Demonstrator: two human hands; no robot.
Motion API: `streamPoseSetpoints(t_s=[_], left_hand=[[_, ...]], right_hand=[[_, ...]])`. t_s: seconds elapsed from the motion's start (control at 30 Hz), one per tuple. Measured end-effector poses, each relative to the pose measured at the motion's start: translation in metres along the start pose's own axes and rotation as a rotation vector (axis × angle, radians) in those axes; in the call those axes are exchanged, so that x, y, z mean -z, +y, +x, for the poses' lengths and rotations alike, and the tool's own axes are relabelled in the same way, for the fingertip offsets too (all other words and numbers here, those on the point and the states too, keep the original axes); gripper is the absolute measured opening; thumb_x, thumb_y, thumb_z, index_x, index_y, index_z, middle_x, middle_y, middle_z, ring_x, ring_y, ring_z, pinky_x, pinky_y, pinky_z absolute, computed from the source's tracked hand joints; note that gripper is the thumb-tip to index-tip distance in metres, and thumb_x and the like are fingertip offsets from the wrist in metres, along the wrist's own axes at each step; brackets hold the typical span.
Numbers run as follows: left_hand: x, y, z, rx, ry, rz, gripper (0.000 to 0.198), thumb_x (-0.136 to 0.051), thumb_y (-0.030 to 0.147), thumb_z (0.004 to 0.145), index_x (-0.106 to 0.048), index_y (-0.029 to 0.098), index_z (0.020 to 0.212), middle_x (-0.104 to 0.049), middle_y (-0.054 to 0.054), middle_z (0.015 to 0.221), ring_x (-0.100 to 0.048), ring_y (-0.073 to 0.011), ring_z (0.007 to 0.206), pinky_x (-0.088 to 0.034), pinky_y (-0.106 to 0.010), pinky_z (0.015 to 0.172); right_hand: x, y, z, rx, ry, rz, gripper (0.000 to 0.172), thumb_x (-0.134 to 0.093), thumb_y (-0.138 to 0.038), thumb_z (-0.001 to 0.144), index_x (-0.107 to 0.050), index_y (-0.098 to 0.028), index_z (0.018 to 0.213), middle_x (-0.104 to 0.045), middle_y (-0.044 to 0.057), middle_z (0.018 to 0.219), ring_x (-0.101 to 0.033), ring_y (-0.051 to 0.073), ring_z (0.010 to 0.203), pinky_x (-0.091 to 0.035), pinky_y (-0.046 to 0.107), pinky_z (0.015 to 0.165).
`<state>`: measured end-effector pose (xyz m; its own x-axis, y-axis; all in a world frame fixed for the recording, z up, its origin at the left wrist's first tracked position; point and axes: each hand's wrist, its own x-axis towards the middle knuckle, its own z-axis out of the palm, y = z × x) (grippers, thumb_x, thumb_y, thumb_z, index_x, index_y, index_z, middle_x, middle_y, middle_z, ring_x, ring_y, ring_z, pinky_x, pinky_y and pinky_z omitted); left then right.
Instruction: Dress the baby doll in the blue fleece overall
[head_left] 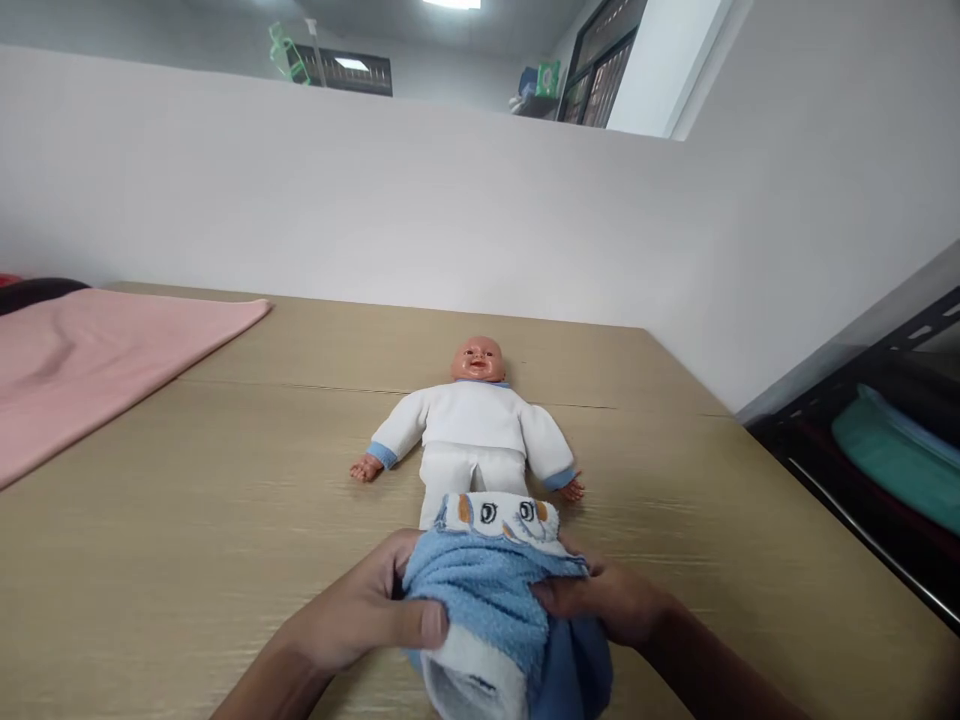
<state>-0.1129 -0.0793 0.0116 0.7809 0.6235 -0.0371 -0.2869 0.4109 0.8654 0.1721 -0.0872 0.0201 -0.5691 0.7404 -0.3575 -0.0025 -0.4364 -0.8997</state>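
A baby doll lies on its back on the tabletop, head away from me, dressed in a white top and white trousers with light blue cuffs. Over its lower legs, nearest me, is a bunched blue terry-cloth garment with a white panel bearing embroidered eyes and a white-lined opening at the near end. My left hand grips its left side, thumb on top. On its right side, my right hand pinches the cloth with the thumb over a fold. The doll's feet are hidden behind the garment.
A pink cloth is spread over the left part of the wooden table. A white half wall rises behind the far edge. To the right, a black rack holds folded cloths, one of them teal.
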Motion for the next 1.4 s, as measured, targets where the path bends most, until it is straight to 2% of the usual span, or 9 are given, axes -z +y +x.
streamPoseSetpoints(t_s=[0.13, 0.3, 0.4, 0.47, 0.53, 0.63, 0.83, 1.07, 1.4], left_hand=[[0.004, -0.003, 0.001, -0.027, 0.171, 0.005, 0.049, -0.09, 0.065, 0.09, -0.085, 0.016, 0.094, -0.08, -0.006, 0.091, -0.069, -0.0163, 0.083, -0.054, -0.023, 0.084], [-0.005, -0.006, 0.002, -0.006, 0.259, 0.109, 0.057, -0.076, 0.07, 0.1, -0.076, 0.016, 0.083, -0.071, -0.005, 0.073, -0.067, -0.0175, 0.073, -0.054, -0.024, 0.072], [-0.01, -0.009, 0.0, 0.003, 0.331, 0.227, 0.05, -0.076, 0.066, 0.101, -0.075, 0.017, 0.092, -0.072, -0.003, 0.075, -0.067, -0.0175, 0.073, -0.055, -0.026, 0.072], [-0.014, -0.01, -0.004, -0.005, 0.351, 0.298, 0.047, -0.083, 0.063, 0.097, -0.078, 0.018, 0.109, -0.079, -0.005, 0.093, -0.071, -0.0202, 0.087, -0.058, -0.027, 0.082], [-0.018, -0.01, -0.008, 0.001, 0.389, 0.366, 0.055, -0.089, 0.059, 0.092, -0.075, 0.02, 0.129, -0.082, -0.007, 0.117, -0.073, -0.0247, 0.107, -0.059, -0.03, 0.095], [-0.024, -0.013, -0.011, 0.035, 0.522, 0.453, 0.064, -0.091, 0.052, 0.09, -0.067, 0.023, 0.142, -0.08, -0.008, 0.131, -0.074, -0.0286, 0.115, -0.059, -0.035, 0.101], [-0.027, -0.029, -0.018, 0.005, 0.768, 0.626, 0.035, -0.071, 0.034, 0.097, -0.061, 0.023, 0.128, -0.078, -0.005, 0.116, -0.073, -0.0299, 0.111, -0.058, -0.036, 0.091], [-0.022, -0.045, -0.015, 0.119, 0.774, 0.69, 0.04, -0.062, 0.029, 0.097, -0.054, 0.021, 0.135, -0.077, -0.006, 0.114, -0.074, -0.0313, 0.101, -0.055, -0.039, 0.086], [-0.009, -0.045, 0.007, 0.038, 0.749, 0.694, 0.032, -0.062, 0.027, 0.097, -0.057, 0.021, 0.128, -0.074, -0.005, 0.119, -0.07, -0.0291, 0.113, -0.052, -0.039, 0.1]], right_hand=[[-0.01, -0.012, 0.0, -0.015, -0.065, -0.012, 0.088, -0.096, -0.071, 0.079, -0.073, -0.023, 0.149, -0.079, 0.012, 0.14, -0.068, 0.037, 0.143, -0.047, 0.053, 0.129], [-0.026, -0.028, 0.004, 0.036, -0.244, 0.015, 0.083, -0.101, -0.067, 0.069, -0.076, -0.02, 0.132, -0.08, 0.014, 0.133, -0.073, 0.038, 0.132, -0.058, 0.051, 0.117], [-0.033, -0.026, 0.01, 0.043, 0.062, -0.15, 0.064, -0.097, -0.048, 0.074, -0.073, -0.019, 0.126, -0.082, 0.012, 0.122, -0.078, 0.033, 0.111, -0.064, 0.046, 0.1], [-0.037, -0.022, 0.013, 0.105, 0.317, -0.355, 0.043, -0.087, -0.034, 0.077, -0.072, -0.019, 0.115, -0.083, 0.009, 0.107, -0.077, 0.029, 0.096, -0.064, 0.041, 0.089], [-0.041, -0.021, 0.016, 0.247, 0.439, -0.534, 0.024, -0.074, -0.026, 0.079, -0.071, -0.02, 0.102, -0.081, 0.006, 0.099, -0.074, 0.026, 0.09, -0.061, 0.038, 0.085], [-0.049, -0.023, 0.018, 0.408, 0.471, -0.691, 0.015, -0.064, -0.02, 0.081, -0.07, -0.021, 0.095, -0.079, 0.004, 0.094, -0.071, 0.022, 0.086, -0.057, 0.034, 0.083], [-0.053, -0.03, 0.016, 0.244, 0.279, -0.793, 0.015, -0.07, -0.02, 0.081, -0.07, -0.022, 0.096, -0.08, 0.004, 0.098, -0.069, 0.022, 0.085, -0.054, 0.03, 0.077], [-0.045, -0.015, 0.026, 0.223, 0.241, -0.856, 0.017, -0.07, -0.016, 0.085, -0.072, -0.02, 0.101, -0.082, 0.004, 0.101, -0.071, 0.021, 0.089, -0.052, 0.031, 0.08], [-0.029, -0.01, 0.038, 0.251, 0.306, -0.868, 0.008, -0.07, -0.014, 0.083, -0.065, -0.019, 0.086, -0.077, 0.001, 0.087, -0.063, 0.016, 0.075, -0.045, 0.028, 0.071]])
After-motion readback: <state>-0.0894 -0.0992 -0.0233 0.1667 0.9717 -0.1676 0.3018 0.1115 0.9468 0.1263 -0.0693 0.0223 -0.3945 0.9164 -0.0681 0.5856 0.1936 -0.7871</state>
